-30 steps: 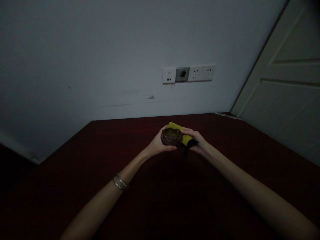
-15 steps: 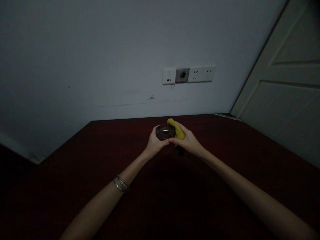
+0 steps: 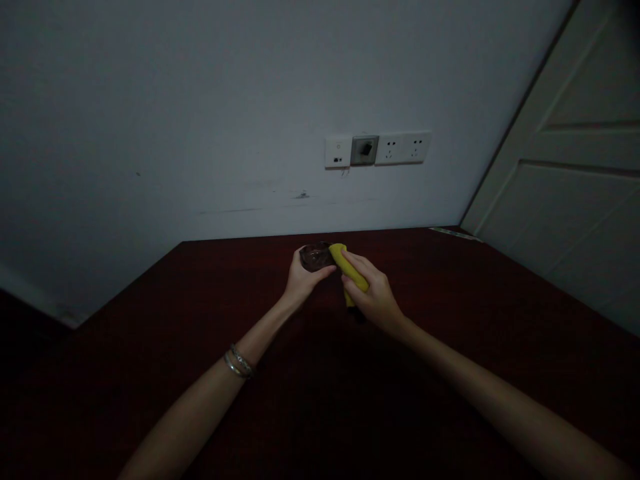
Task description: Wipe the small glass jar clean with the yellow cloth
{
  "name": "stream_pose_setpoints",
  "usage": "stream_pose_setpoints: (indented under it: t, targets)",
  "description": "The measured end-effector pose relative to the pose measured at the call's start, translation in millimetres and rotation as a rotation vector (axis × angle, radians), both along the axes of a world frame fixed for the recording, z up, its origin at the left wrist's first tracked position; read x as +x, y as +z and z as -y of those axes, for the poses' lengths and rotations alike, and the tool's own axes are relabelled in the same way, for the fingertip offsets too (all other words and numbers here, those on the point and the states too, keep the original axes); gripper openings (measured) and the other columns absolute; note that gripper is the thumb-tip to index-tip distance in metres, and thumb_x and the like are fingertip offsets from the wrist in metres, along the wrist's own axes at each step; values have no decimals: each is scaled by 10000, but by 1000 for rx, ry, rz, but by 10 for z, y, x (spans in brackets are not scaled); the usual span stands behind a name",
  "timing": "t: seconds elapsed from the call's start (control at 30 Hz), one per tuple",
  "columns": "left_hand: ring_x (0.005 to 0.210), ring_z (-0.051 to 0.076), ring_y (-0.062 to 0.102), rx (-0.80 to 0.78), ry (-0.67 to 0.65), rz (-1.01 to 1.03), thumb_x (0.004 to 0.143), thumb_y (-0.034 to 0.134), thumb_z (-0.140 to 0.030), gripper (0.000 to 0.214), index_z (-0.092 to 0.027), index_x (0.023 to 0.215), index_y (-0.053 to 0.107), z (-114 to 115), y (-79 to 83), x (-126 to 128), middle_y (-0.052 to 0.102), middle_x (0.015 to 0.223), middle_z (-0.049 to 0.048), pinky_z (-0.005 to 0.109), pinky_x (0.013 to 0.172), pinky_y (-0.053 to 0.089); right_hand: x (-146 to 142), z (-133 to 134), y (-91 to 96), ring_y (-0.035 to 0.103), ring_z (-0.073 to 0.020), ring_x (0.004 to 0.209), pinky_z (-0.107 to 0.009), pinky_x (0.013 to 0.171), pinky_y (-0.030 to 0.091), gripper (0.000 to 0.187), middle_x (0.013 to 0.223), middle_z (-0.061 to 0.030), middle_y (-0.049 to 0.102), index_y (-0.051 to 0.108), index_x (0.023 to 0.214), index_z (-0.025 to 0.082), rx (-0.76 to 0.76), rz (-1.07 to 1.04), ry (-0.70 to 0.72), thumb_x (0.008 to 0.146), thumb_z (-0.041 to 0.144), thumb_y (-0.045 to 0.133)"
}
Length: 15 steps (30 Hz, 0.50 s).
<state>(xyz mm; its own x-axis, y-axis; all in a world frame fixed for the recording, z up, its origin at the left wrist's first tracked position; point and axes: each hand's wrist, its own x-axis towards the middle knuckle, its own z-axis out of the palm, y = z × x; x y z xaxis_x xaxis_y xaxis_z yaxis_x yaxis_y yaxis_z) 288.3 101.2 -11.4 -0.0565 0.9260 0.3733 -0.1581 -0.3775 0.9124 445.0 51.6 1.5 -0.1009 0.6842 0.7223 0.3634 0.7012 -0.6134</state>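
Note:
My left hand (image 3: 300,280) is wrapped around a small clear glass object (image 3: 314,256), like a thick glass dish or jar, and holds it above the dark red table (image 3: 150,320). My right hand (image 3: 373,297) is closed on a folded yellow cloth (image 3: 349,270). The cloth's upper end touches the right side of the glass object. Two thin bracelets (image 3: 239,363) sit on my left wrist. The light is dim and the glass object's exact shape is hard to make out.
A white wall stands behind the table, with a row of sockets and a switch (image 3: 377,149). A white panelled door (image 3: 575,180) stands at the right. The table's far edge (image 3: 320,235) meets the wall.
Both hands have shifted left and slightly away from me. The glass object has tipped and moved left, and the yellow cloth has slid from behind it to its right side.

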Motion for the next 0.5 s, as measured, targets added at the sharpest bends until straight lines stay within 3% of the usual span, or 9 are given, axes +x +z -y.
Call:
stream_pose_setpoints:
  t: [0.13,0.23,0.37,0.5]
  targets:
    - [956,209,619,-36,-58,62,497,860,-262,647,-147,1037,525,-59,40,-114,649,1040,87,396,938,437,129,-77,97,542,-240,1186,-472,1041,401,484,1272,-47,599,612,1219,288,11,-26,24,766,141,528]
    - [924,189,621,-63,-173,111,468,866,-229,659,-151,1036,541,-38,92,-140,655,1022,71,378,933,438,231,-175,107,456,-241,1283,-497,1088,335,515,1395,-22,499,580,1255,305,35,-36,-23,772,137,524]
    - [915,171,615,-81,-322,179,467,863,-217,634,-150,1021,564,26,123,-78,657,1011,61,350,927,439,226,-237,-4,407,-234,1327,-496,1114,303,553,1444,-20,440,508,1328,298,9,-17,27,798,144,510]
    - [925,172,613,-65,-290,180,508,851,-221,597,-151,1024,559,41,91,-28,654,1017,59,350,921,441,114,-167,-115,461,-234,1289,-479,1092,363,594,1425,-34,462,426,1389,289,-9,-53,42,816,158,512]
